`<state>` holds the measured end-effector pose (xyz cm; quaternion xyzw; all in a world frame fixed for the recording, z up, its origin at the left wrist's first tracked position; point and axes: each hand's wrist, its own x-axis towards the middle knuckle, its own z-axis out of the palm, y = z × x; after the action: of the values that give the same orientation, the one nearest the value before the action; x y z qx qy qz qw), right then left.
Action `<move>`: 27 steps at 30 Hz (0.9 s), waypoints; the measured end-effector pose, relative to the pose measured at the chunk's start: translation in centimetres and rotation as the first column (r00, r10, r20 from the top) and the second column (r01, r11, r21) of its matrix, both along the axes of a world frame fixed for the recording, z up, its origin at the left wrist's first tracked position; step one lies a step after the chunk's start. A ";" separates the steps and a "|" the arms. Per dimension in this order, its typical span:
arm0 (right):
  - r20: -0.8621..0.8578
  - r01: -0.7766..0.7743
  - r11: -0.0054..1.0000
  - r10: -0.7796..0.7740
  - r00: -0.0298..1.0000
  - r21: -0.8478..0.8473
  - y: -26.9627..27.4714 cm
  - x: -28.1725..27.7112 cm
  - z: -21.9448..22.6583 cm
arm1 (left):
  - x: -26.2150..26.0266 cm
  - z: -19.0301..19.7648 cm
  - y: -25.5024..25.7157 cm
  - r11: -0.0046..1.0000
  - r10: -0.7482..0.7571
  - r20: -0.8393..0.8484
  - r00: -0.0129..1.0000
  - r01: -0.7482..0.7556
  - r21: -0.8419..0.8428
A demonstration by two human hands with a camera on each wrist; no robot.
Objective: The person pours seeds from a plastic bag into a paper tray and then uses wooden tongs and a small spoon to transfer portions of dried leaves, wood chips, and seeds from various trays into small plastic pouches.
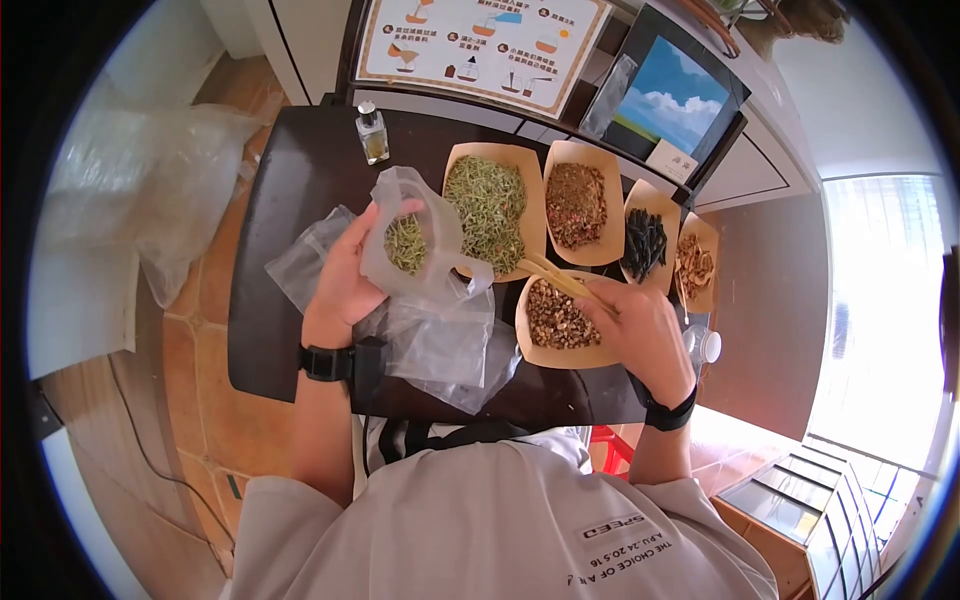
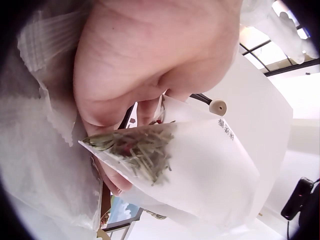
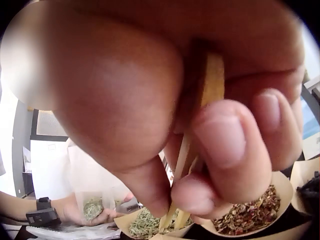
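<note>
The left hand grips a translucent pouch. The right hand pinches wooden tongs near the green-herb tray.

Head view looks down — wrist views, close, face outward — all share the pouch.

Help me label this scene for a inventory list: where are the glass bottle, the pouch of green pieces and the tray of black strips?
glass bottle (image 1: 373,140): head view, on its body
pouch (image 2: 215,167): left wrist view, on its pale side
tray (image 1: 654,196): head view, bare inner wall
</note>
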<state>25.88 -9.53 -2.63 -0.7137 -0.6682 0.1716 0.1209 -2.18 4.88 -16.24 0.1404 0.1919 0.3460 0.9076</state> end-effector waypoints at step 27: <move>0.284 -0.210 0.946 0.137 0.949 0.245 2.9 -0.6 -3.9 | 0.1 0.0 0.0 0.998 -0.040 -0.010 0.999 0.041 0.041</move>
<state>25.28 -6.61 -6.51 -0.6444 -0.7563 -0.0080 0.1123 -2.09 4.88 -16.28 0.1644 0.1858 0.3307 0.9105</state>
